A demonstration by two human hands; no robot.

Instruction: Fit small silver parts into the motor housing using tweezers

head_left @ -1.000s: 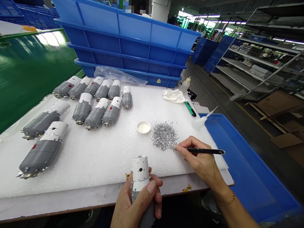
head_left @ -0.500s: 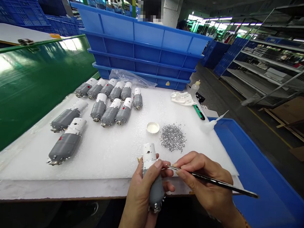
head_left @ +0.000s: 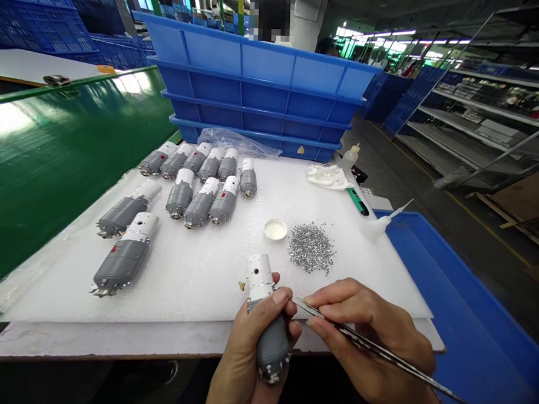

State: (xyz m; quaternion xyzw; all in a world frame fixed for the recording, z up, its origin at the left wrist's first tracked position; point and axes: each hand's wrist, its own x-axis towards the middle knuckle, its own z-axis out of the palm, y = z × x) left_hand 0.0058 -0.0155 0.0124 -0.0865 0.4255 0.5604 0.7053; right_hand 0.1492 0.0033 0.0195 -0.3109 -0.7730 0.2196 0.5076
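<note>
**Factory floor bench: white foam sheet (head_left: 196, 276), stacked blue bins (head_left: 265, 84)**

Head camera's the only view we've got. Behind the bins there's a big, dim hall, with metal shelving (head_left: 488, 124) off to the right and a green panel (head_left: 77, 136) running down the left. We'd guess the foam is there so nothing gets scratched.

Our left hand (head_left: 242, 351) is wrapped around a gray-and-white model (head_left: 273, 343) at the bench's near edge, white end up and leaning a bit, thumb across the front. Looks like that grip leaves its right side reachable. Our right hand (head_left: 371, 323) pinches a slim tweezer-like tool (head_left: 379, 349) pen-style, probably for fine control, tip right by the left fingertips. Can't tell if it's touching the model or carrying anything; too tiny.

The pile of silvery bits (head_left: 312, 247) sits just beyond the right hand, with a shallow white dish (head_left: 275, 230) right beside it, so both seem within easy reach. The other models (head_left: 201, 210) lie grouped over on the left, likely to keep the middle free for working. Squeeze bottle (head_left: 377, 228) is parked near the right edge.
</note>
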